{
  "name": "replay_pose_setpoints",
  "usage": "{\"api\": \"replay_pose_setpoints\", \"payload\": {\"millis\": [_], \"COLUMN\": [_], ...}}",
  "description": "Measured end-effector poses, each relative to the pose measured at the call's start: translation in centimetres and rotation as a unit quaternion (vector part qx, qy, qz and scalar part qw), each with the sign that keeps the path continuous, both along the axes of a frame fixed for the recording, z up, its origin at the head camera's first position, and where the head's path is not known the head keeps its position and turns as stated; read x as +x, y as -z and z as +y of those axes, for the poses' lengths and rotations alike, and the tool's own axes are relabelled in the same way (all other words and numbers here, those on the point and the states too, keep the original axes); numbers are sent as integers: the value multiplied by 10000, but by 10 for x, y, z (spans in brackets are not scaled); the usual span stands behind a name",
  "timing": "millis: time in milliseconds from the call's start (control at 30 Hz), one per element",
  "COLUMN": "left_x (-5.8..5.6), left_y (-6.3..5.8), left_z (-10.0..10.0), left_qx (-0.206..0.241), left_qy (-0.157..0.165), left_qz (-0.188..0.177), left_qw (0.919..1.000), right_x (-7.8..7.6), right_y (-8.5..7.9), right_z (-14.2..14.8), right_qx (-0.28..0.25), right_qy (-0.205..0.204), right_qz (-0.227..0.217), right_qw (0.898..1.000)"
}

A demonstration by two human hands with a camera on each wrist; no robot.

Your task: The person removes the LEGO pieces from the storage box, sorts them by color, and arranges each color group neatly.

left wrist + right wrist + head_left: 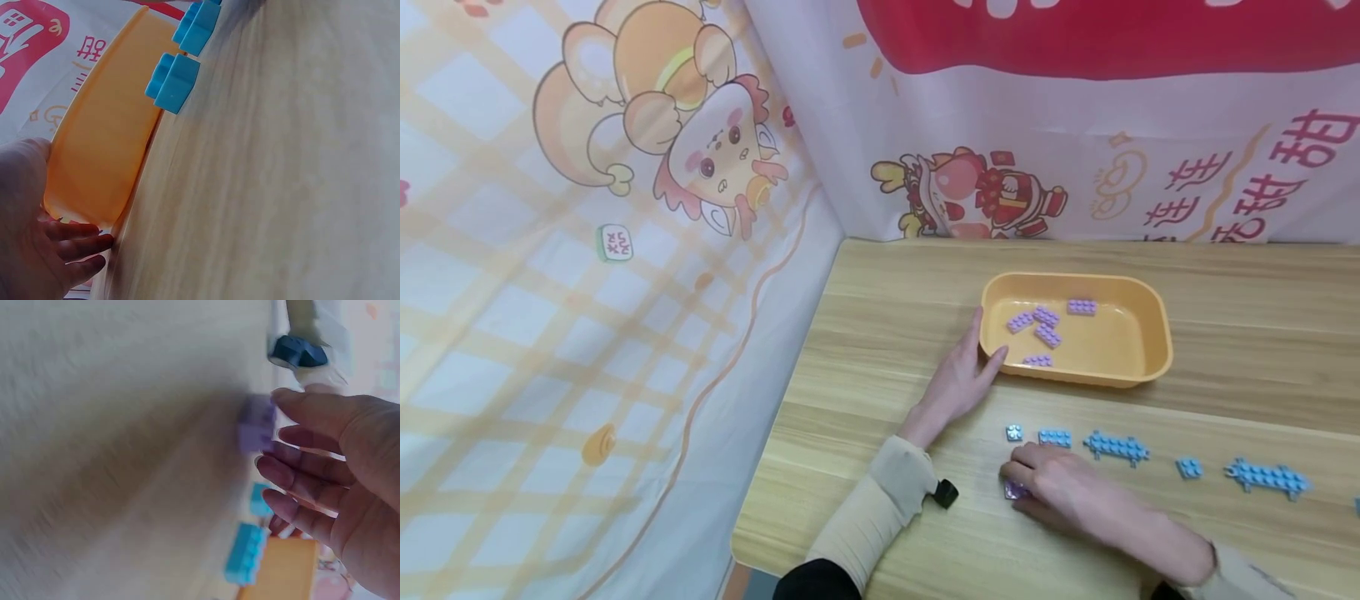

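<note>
At the left end of a yellow plastic bin (1150,377), my left hand (958,375) rests against the corner, thumb by the front wall and the other fingers along the end. In the left wrist view those fingers are fairly straight beside the bin wall (103,137). My right hand (1052,483) pinches a purple toy brick (1015,490) low at the tabletop, left of its wrist. The right wrist view shows the purple brick (255,422) by the thumb and fingertips, slightly blurred. Several light purple bricks (1082,307) lie inside the bin.
Beyond the right hand runs a row of blue pieces: a small square brick (1014,432), a longer brick (1055,437), a plate with side knobs (1116,447), another square brick (1188,467) and another knobbed plate (1267,477). Printed cloth (820,133) hangs behind the wooden table (880,300).
</note>
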State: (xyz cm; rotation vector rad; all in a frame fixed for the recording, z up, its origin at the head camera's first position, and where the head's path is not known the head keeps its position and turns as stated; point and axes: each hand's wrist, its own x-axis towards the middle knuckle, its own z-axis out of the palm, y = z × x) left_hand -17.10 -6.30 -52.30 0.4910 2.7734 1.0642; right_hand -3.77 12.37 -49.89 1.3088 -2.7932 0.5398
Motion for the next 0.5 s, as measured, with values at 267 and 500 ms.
{"api": "replay_pose_setpoints", "payload": {"millis": [267, 500], "left_x": [-1, 0], "left_y": [0, 0], "left_z": [0, 0], "left_qx": [29, 28], "left_qy": [-10, 15], "left_qz": [-21, -5], "left_qw": [10000, 10000], "right_x": [-34, -84], "right_y": [-30, -47], "right_z": [35, 68], "right_qx": [-1145, -1029], "right_qy": [390, 1585], "right_qz": [1178, 892], "right_qw": [9856, 9779]}}
